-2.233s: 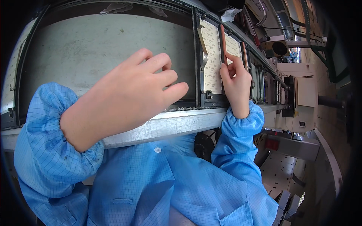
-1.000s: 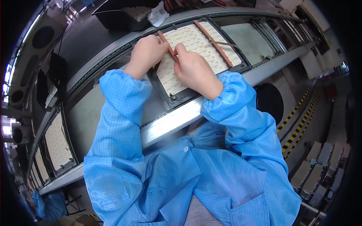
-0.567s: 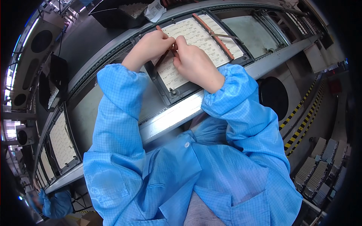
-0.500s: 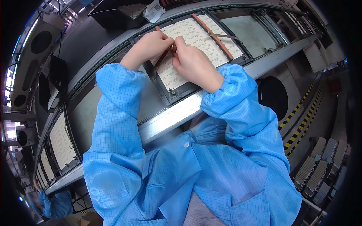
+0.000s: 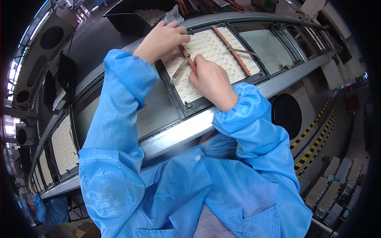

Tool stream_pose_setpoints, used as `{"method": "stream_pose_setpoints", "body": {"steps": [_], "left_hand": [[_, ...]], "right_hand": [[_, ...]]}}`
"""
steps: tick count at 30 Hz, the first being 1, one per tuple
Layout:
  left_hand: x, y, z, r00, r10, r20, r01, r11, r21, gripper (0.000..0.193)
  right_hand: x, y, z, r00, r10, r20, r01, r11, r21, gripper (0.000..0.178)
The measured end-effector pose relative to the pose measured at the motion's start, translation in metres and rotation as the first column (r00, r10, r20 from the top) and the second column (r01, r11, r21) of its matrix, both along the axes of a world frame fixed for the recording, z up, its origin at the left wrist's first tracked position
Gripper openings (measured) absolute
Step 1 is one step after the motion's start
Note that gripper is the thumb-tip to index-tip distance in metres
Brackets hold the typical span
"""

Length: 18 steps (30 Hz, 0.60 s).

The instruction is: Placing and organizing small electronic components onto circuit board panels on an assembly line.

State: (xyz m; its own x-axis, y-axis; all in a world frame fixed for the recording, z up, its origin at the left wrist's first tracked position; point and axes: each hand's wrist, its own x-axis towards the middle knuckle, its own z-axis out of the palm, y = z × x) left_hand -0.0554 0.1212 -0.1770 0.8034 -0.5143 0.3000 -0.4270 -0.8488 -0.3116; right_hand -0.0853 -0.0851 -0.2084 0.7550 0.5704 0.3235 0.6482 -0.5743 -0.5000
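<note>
A dark-framed panel lies under my hands, covered with pale pieces carrying rows of small print. Across its left part runs a reddish-brown bar, with a flat metal strip angled over it. My right hand has its fingers curled in at this bar and hides the bar's lower part. Near the bar's upper end is my left hand, its fingers bent but apart, with nothing visible in them. A second reddish-brown bar crosses the panel further right, and another strip crosses it.
The panel sits on a conveyor with a metal front rail. A black bin of small pale pieces stands at the back, and another black bin is at left. More panels sit down the line, near another person's blue sleeve.
My hands, together at the left bar before, have come apart. The left has moved up and away; the right stays low by the bar. The metal strip now shows clearly.
</note>
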Motion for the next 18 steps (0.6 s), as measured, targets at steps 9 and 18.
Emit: {"method": "stream_pose_setpoints", "body": {"steps": [9, 18], "left_hand": [[-0.005, 0.014, -0.003, 0.995, 0.002, 0.098, -0.006, 0.999, 0.037, 0.026], [-0.090, 0.053, 0.042, 0.992, 0.124, 0.022, -0.117, 0.974, -0.193, 0.035]], "right_hand": [[0.000, 0.000, 0.000, 0.997, -0.046, 0.064, 0.051, 0.996, -0.069, 0.018], [-0.007, 0.012, 0.004, 0.988, -0.048, 0.148, 0.056, 0.997, -0.052, 0.030]]}}
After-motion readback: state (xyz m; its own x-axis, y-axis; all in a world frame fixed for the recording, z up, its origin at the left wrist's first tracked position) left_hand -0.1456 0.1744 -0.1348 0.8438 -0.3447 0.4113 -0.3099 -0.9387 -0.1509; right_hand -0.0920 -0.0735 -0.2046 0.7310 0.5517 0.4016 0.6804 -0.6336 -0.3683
